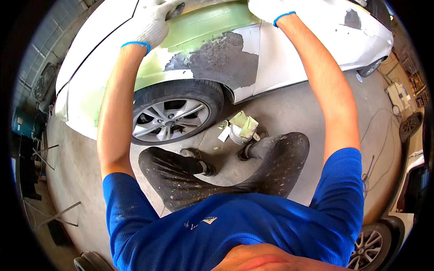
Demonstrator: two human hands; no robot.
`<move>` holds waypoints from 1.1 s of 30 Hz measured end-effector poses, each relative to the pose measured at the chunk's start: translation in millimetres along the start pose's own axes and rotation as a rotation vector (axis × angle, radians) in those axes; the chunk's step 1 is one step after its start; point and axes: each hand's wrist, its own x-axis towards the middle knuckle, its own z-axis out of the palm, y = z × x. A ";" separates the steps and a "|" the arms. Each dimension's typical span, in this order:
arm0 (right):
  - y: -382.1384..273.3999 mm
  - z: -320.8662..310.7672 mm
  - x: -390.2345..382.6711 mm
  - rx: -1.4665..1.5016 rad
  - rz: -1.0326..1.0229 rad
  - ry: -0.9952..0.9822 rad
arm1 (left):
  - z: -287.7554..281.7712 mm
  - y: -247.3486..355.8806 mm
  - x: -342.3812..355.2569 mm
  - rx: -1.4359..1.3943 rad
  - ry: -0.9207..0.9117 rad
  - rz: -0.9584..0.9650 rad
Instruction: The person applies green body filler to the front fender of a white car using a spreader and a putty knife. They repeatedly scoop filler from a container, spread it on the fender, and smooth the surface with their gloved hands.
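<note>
My left hand (150,28), in a white knit glove with a blue cuff, is raised to the fender of a white car (294,49). Its fingers are closed by a small dark grey piece (175,11), whose kind I cannot make out. My right hand (270,9), gloved alike, is at the panel farther right, its fingers cut off by the upper edge. Between the hands spreads pale green filler (210,23), smooth and shiny in places. Below it lies a rough dark grey patch (224,61) above the wheel arch.
The car's front wheel (169,118) stands close before my knees. Between my feet is a can (237,134) with green-smeared pieces on top. Metal stands (56,214) are at left. A cable (382,144) lies on the floor at right, near another car's wheel (373,246).
</note>
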 end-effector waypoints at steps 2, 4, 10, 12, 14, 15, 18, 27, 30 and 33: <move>0.4 2.1 4.2 0.008 -0.004 0.011 | 4.1 -5.4 -1.2 0.155 0.030 -0.004; -3.5 6.1 4.6 0.025 -0.010 0.020 | 16.5 -32.9 -12.0 0.272 0.102 0.016; -13.5 3.5 -23.4 0.017 0.000 0.025 | 32.5 -16.3 -36.4 0.017 -0.002 0.015; -22.9 6.8 -31.7 0.039 -0.007 0.031 | 26.2 -9.9 -45.0 0.089 0.020 0.040; -30.0 12.0 -38.4 0.040 -0.032 0.029 | 27.3 2.8 -57.8 0.180 0.048 0.033; -32.8 12.0 -44.1 0.033 -0.041 0.024 | 26.4 26.8 -63.8 0.173 0.077 -0.026; -40.6 13.4 -61.7 0.027 -0.069 0.013 | 30.6 63.7 -80.8 0.197 0.169 -0.055; -42.8 -0.1 -53.5 0.028 -0.110 0.019 | 9.5 55.9 -77.5 0.020 0.082 -0.097; -40.3 -0.3 -46.9 0.031 -0.113 0.032 | 5.1 52.1 -76.5 0.012 0.063 -0.087; -38.8 1.2 -49.8 0.011 -0.111 0.040 | 0.4 61.6 -81.1 -0.001 0.048 -0.088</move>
